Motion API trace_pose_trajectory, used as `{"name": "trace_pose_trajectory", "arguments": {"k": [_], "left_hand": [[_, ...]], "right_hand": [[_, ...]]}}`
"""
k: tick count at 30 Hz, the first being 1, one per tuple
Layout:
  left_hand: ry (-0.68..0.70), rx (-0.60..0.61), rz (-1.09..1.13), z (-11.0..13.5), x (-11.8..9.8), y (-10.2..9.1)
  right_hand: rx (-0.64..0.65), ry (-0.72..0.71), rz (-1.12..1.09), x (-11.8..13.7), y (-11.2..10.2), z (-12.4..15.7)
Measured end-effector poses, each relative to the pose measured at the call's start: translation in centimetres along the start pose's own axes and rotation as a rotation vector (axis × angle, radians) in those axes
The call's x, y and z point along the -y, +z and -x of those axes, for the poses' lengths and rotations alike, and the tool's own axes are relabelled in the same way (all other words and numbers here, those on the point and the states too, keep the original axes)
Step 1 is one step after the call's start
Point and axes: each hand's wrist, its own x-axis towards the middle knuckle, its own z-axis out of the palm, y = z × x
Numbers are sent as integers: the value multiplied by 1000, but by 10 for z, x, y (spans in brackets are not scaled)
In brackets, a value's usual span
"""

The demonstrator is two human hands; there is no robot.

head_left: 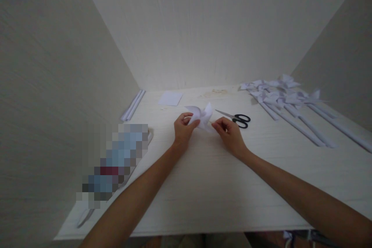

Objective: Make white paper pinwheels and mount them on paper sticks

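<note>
A white paper pinwheel (200, 115) is held above the middle of the table by my left hand (183, 128), its thumb and fingers closed on the folded paper. Just right of it, my right hand (229, 133) pinches a thin, pale sliver like a toothpick (210, 122), whose tip points at the pinwheel. Whether that tip touches the paper is too small to tell. Behind my right hand lie scissors (236, 118) with black handles, blades pointing left.
Several paper pinwheels (279, 95) on rolled paper sticks (302, 124) lie at the right. A square paper sheet (170, 98) and small thin brownish pieces (216, 93) lie at the back. Paper rolls (133, 104) rest by the left wall; a pixelated object (122, 159) is nearer.
</note>
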Motion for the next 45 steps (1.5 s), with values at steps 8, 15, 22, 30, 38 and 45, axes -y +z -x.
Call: {"name": "trace_pose_trajectory", "arguments": {"k": [8, 15, 22, 30, 38, 45], "left_hand": [[50, 35, -62, 2, 0, 1], [120, 85, -131, 6, 0, 3], [146, 80, -162, 8, -3, 5], [180, 105, -224, 10, -2, 7], [189, 83, -274, 10, -2, 8], [216, 73, -320, 10, 0, 7]], "right_hand": [[86, -29, 102, 2, 2, 0], [98, -28, 109, 1, 2, 0], [79, 2, 130, 0, 3, -1], [24, -31, 219, 0, 5, 2], [12, -89, 353, -1, 5, 3], [12, -91, 360, 2, 3, 4]]}}
